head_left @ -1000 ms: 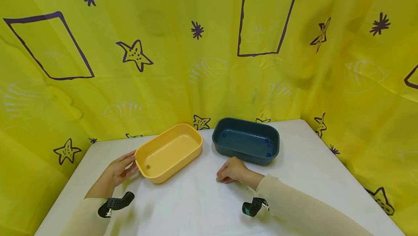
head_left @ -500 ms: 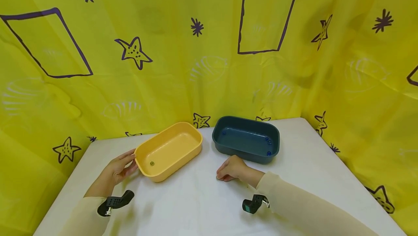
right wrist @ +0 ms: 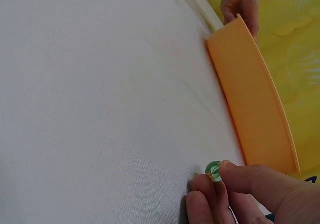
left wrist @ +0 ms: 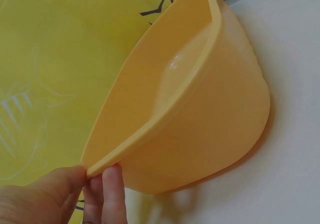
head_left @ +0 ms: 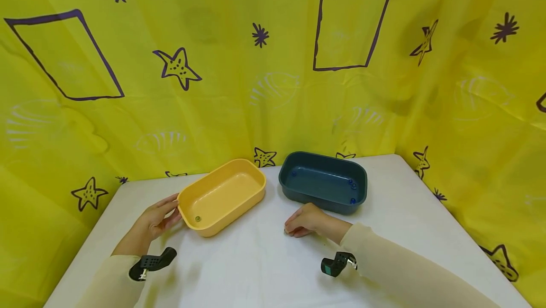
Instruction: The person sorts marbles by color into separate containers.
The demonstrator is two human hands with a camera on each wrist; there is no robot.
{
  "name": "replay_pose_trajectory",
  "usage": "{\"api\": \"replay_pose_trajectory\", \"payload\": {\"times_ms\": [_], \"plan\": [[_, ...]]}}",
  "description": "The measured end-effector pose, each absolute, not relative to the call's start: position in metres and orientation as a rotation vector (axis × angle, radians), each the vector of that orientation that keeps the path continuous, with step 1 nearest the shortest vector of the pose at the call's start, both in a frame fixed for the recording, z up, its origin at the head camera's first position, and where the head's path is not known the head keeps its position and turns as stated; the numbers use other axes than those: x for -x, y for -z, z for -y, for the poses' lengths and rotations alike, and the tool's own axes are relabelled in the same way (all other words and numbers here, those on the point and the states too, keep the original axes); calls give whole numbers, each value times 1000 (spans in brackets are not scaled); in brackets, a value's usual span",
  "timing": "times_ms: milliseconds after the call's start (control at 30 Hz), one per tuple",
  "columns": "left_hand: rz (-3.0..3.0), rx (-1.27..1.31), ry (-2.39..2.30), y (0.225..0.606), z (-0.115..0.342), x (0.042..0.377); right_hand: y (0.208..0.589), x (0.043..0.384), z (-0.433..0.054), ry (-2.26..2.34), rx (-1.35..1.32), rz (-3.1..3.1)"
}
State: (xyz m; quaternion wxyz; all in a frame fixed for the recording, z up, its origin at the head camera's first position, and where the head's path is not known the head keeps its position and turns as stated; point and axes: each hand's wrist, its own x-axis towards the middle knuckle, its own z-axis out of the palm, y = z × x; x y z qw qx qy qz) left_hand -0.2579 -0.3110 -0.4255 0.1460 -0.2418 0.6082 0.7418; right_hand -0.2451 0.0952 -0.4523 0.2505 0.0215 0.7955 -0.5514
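My left hand (head_left: 161, 218) pinches the rim at the near-left corner of a yellow plastic tub (head_left: 222, 217). In the left wrist view, thumb and fingers meet over that rim. Inside the tub, near this corner, lies a small greenish marble (head_left: 198, 219). My right hand (head_left: 306, 220) is low over the white table, just in front of a dark teal tub (head_left: 317, 199). Between its thumb and fingertips it pinches a clear green glass marble (right wrist: 213, 170), which shows best in the right wrist view. Several blue marbles (head_left: 352, 201) lie in the teal tub, mostly toward its right end.
Both tubs stand side by side toward the back of the white table (head_left: 256, 270), with a narrow gap between them. A yellow patterned curtain (head_left: 222, 118) hangs behind and along the sides. Each wrist carries a black camera mount (head_left: 339, 264).
The marble in the yellow tub has rolled a little to the right. Both hands keep almost the same place and hold; the head view has shifted slightly.
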Motion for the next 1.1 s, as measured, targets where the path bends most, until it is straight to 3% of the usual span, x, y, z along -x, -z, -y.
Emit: {"api": "replay_pose_trajectory", "payload": {"times_ms": [1100], "plan": [[-1749,658,-2164,425,311,256,430,263,-75,1603,-136,-1912]]}}
